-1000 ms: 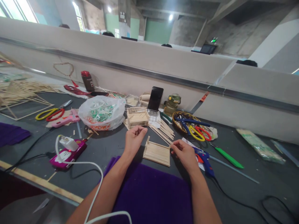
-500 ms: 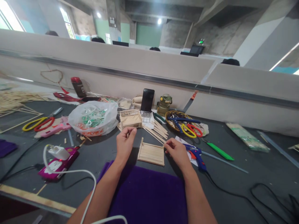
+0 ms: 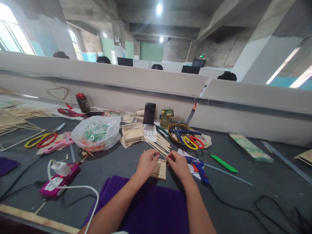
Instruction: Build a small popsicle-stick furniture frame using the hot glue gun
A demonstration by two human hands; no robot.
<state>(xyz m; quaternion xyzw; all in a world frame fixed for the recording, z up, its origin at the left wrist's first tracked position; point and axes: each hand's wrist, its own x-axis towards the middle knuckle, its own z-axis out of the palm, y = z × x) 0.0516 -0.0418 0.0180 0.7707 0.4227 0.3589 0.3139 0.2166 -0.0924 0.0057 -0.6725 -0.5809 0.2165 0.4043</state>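
A small panel of pale wooden sticks (image 3: 160, 172) lies flat in front of me, partly covered by my left hand. My left hand (image 3: 147, 165) is over the panel's left part, thumb and fingers closed near its far edge. At the far right corner my right hand (image 3: 178, 165) has its fingertips pinched together. Whatever sits between the fingers of either hand is too small or hidden to make out. Just beyond lie loose wooden sticks (image 3: 162, 143) and a little stick-built structure (image 3: 133, 134).
A blue glue gun (image 3: 201, 170) and a green utility knife (image 3: 224, 163) lie on the right. Behind them stands a wicker basket (image 3: 171, 136) with scissors. On the left are a plastic bag (image 3: 96, 131), a power strip (image 3: 59, 183) and scissors (image 3: 40, 140). Purple cloth (image 3: 156, 208) lies nearest me.
My left hand has moved right, from beside the panel to over it, close to my right hand. My right hand stays at the panel's far right corner. The view has tilted up slightly.
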